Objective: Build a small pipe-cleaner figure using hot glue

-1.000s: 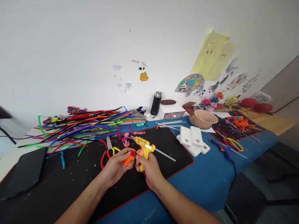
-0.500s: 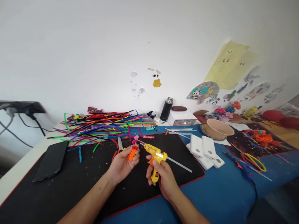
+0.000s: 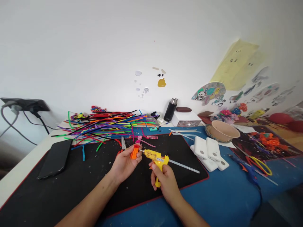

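Pinched in the fingers of my left hand (image 3: 121, 167) is a small orange fuzzy piece (image 3: 134, 153) with a red and pink top, apparently bent pipe cleaner. My right hand (image 3: 167, 181) is wrapped round the handle of a yellow hot glue gun (image 3: 153, 156). The gun's nozzle points left and is at the right side of the orange piece; I cannot tell whether they touch. A translucent glue stick (image 3: 186, 166) juts from the gun's back. Just beyond my left fingers lie scissors (image 3: 123, 143), partly hidden, and a curled pink strip (image 3: 148, 143).
A pile of coloured pipe cleaners (image 3: 111, 124) spreads along the wall. A black phone (image 3: 55, 159) lies on the dark mat (image 3: 78, 192). To the right are white box-shaped devices (image 3: 200, 147), a beige bowl (image 3: 224, 130), a blue glue gun (image 3: 248, 173) and a black flask (image 3: 170, 109).
The glue gun has tilted to a flatter angle, its nozzle coming down from the pink top to the orange piece's side. My left hand has turned the piece slightly. The view has shifted a little.
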Demonstrator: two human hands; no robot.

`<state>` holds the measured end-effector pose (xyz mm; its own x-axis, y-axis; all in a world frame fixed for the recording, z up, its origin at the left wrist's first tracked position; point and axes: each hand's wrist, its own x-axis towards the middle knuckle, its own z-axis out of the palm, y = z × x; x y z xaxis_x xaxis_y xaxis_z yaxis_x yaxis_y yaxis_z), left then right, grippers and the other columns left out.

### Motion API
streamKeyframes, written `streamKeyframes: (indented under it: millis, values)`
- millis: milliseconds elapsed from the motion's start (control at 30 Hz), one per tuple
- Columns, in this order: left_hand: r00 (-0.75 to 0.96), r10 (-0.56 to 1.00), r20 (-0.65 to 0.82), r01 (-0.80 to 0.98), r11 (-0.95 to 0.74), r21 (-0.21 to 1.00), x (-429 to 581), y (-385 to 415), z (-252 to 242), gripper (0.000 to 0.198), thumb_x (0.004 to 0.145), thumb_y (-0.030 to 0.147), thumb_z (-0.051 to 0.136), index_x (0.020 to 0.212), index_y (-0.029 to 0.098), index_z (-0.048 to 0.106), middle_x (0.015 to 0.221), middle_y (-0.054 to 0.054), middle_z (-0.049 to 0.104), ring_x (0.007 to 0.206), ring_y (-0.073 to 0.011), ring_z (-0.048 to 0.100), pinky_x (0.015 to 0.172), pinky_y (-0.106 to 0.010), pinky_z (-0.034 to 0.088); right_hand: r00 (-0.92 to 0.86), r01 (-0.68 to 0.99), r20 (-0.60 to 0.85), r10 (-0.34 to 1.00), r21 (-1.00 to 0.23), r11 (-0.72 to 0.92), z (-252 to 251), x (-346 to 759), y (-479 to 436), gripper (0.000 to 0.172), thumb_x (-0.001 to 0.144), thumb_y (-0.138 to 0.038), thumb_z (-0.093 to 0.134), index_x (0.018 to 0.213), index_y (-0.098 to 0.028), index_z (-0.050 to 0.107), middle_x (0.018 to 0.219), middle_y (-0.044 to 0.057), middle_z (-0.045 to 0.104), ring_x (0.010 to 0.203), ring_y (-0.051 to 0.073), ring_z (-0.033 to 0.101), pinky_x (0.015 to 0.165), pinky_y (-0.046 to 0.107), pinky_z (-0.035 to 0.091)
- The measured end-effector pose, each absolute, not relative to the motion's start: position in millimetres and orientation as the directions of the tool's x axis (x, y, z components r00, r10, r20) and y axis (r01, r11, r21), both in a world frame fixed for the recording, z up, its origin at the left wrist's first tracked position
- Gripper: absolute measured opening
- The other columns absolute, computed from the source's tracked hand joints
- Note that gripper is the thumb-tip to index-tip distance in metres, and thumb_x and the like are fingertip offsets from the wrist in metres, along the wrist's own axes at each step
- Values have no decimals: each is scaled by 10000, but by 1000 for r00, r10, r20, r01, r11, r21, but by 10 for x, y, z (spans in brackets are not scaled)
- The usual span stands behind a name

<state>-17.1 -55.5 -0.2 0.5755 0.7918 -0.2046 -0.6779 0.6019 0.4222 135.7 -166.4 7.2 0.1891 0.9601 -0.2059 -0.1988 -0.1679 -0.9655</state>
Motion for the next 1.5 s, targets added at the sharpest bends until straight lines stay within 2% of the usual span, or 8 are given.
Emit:
streamKeyframes:
  millis: [167,367,700,1000,1500]
  values:
    - [568,791,-228,-674,606,423,-166,-547,-50,105,933,140,641,964,135,742,876,-76,694,706,-141,628,659,-261,554,208,-177,-209,956,-969,-173,65,1306,-1618,663,753,-750,733,981,-130,680,446,-50,558,337,104,441,387,218,329]
    - [549,801,-240,-677,594,433,-157,-547,-92,85,925,119,655,960,143,729,915,-66,729,726,-132,664,720,-256,582,216,-167,-208,954,-971,-174,31,1261,-1593,624,763,-733,731,945,-139,671,442,-55,544,345,103,432,383,218,316]
    - [542,818,-192,-669,559,490,-154,-558,-109,79,913,141,687,982,143,725,892,-64,714,740,-152,669,716,-272,578,276,-118,-210,938,-976,-184,-9,1290,-1585,554,765,-723,736,813,-181,631,422,-52,527,346,108,427,375,223,306]
    - [483,842,-239,-693,535,484,-121,-583,-51,93,907,99,657,941,123,741,852,-69,720,689,-151,672,688,-269,591,296,50,-151,943,-984,-173,-27,1306,-1599,509,866,-640,664,616,-224,508,426,-38,500,361,102,436,392,226,322]
    - [458,840,-290,-689,541,482,-110,-589,31,150,923,72,595,899,110,737,826,-78,711,665,-155,668,617,-256,575,331,206,-89,940,-965,-164,-2,1300,-1588,462,922,-569,584,619,-233,496,436,-31,502,367,108,441,395,226,326]
